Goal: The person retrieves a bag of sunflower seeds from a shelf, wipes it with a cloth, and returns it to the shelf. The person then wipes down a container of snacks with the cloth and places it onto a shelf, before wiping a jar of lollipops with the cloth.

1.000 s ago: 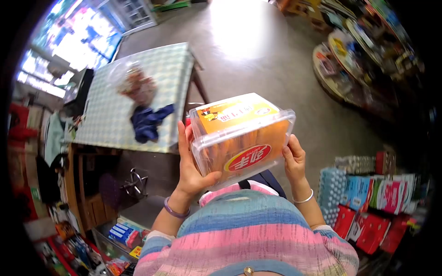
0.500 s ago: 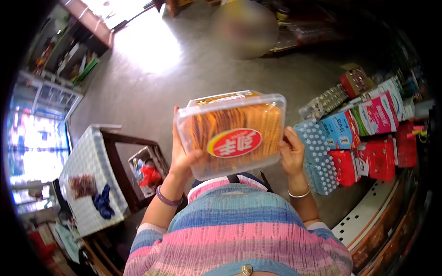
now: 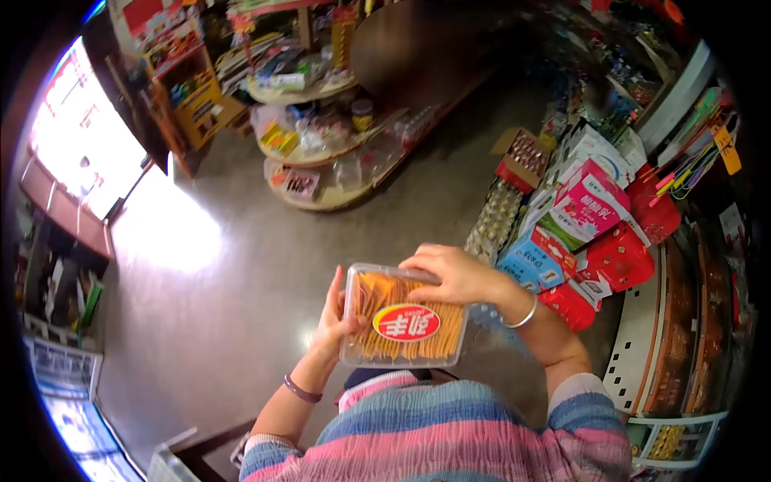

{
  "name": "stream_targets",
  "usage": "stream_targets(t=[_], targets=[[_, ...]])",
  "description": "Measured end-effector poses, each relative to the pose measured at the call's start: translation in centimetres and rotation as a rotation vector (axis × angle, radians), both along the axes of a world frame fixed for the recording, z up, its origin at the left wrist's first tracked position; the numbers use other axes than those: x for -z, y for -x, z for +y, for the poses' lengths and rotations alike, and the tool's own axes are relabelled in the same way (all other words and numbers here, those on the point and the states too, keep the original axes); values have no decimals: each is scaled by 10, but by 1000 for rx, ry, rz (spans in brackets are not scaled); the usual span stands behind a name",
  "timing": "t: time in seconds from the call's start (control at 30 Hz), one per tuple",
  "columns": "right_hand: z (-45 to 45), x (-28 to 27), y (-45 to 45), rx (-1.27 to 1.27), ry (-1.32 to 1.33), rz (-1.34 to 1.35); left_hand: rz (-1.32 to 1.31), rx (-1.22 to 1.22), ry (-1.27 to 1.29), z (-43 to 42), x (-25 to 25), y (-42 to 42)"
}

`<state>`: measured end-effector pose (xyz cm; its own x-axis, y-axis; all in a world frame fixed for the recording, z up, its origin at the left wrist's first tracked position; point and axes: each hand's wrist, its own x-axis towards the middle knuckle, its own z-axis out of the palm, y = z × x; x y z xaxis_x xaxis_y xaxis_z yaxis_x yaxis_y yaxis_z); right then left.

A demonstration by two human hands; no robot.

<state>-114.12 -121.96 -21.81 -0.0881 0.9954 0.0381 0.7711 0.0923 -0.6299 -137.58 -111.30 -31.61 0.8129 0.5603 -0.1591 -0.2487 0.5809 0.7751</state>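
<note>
In front of my body is a clear plastic snack box [image 3: 409, 353], packed with rows of thin orange-brown pieces that look like crackers. A red and yellow oval label is on its face. My left hand [image 3: 332, 323] grips the box's left side, thumb on the front and fingers behind the edge. From the upper right, my right hand [image 3: 456, 277] reaches across the box, its fingers bent over the top edge and touching the upper face. The fingertips of the right hand are partly hard to make out.
Tiered shelves [image 3: 321, 197] with mixed goods stand ahead. To the right are stacked cartons, including a pink one [image 3: 593, 201] and a blue one [image 3: 536, 259], beside egg trays [image 3: 494, 217]. A table corner [image 3: 181, 458] shows at lower left. Bright light enters through a doorway [image 3: 84, 145].
My view has turned, bringing the tiered shelves in. The box is lower in view. My right hand has moved from the box's right side to its upper edge; my left hand keeps its hold.
</note>
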Motion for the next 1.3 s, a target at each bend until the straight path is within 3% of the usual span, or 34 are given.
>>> stream_targets(t=[0.1,0.2,0.27,0.43,0.57,0.7,0.83,0.97,1.13,1.2,1.3], targets=[[28,12,-39,40,33,54,54,119,-44,31,-6,-42],[36,32,-79,185,260,457,63,258,-52,61,4,-84],[38,51,-106,142,149,528,66,365,-75,80,13,-116],[46,78,-195,242,179,735,93,589,-181,128,20,-230],[55,97,-276,317,72,1017,104,716,-228,158,12,-336],[65,91,-374,407,-68,1070,63,821,-394,186,-7,-463],[69,67,-466,588,-136,1035,48,719,-449,212,-13,-574],[71,42,-540,808,-303,1071,139,401,-152,221,-2,-631],[108,27,-632,992,-602,1335,15,470,-319,217,20,-679],[134,23,-673,1022,-721,1357,-5,357,-289,220,10,-718],[184,-8,-728,967,-841,1350,-161,187,-560,248,-3,-770]])
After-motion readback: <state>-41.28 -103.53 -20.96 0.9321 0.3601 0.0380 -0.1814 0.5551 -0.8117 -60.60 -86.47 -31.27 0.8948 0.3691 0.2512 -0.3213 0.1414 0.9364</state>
